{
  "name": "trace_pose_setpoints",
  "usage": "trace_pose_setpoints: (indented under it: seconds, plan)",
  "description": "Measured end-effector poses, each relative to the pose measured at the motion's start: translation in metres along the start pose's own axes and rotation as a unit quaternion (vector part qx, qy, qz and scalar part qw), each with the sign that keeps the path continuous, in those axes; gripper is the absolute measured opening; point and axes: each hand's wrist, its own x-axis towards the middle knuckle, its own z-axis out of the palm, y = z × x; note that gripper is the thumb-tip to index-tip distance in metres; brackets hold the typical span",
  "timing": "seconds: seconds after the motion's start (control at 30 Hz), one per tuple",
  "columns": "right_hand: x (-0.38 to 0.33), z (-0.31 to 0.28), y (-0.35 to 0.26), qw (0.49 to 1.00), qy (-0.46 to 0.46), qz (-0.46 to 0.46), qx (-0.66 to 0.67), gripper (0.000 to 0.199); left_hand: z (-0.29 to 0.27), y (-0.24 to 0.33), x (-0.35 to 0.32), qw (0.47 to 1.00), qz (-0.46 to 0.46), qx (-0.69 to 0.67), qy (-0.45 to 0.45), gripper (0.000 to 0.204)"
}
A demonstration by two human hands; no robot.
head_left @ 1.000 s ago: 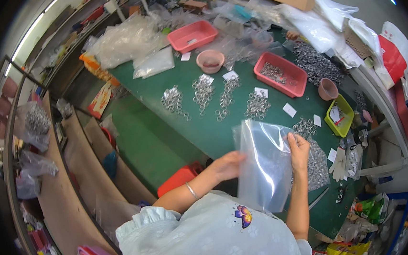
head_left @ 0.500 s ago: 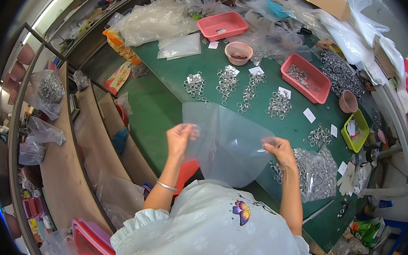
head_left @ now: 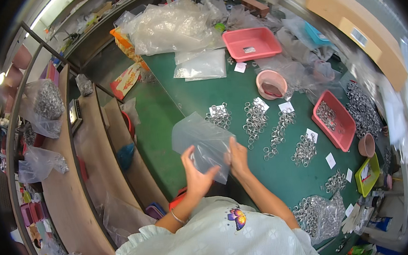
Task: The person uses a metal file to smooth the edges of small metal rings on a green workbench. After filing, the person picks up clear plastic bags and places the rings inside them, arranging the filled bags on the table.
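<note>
A clear plastic bag hangs in front of me over the table's near left edge, partly folded and creased. My right hand pinches its right side between thumb and fingers. Against the bag's lower left part is my left hand, thumb and fingers spread apart; whether it touches the film I cannot tell. Beyond the bag, several piles of metal rings lie on the green table, most with small white paper slips beside them.
A pink tray and a round pink bowl stand at the back. To the right are a red tray of rings, a yellow-green basket and a plastic bag of rings. Wooden shelves run along my left.
My hands have come closer together, the right one moving left. The bag, spread wide between them before, is now narrower and folded. My left hand's fingers have spread. The view has shifted.
</note>
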Motion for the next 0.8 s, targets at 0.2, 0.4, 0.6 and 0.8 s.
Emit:
trace_pose_setpoints:
  seconds: [0.2, 0.4, 0.6, 0.8]
  plan:
    - [0.025, 0.089, 0.009, 0.983, -0.145, 0.103, -0.037, 0.051, -0.008, -0.014, 0.02, 0.996, -0.018, 0.037, 0.074, 0.033]
    - [0.065, 0.129, -0.018, 0.956, -0.169, -0.029, -0.238, 0.055, -0.058, -0.026, 0.078, 0.993, 0.001, 0.067, 0.093, 0.003]
    - [0.124, 0.139, -0.082, 0.898, -0.217, -0.252, -0.287, 0.058, -0.071, -0.009, 0.182, 0.949, 0.171, 0.111, 0.24, 0.011]
    - [0.214, 0.073, -0.071, 0.905, -0.114, -0.273, -0.305, 0.037, -0.004, -0.047, 0.262, 0.934, 0.262, 0.132, 0.207, 0.015]
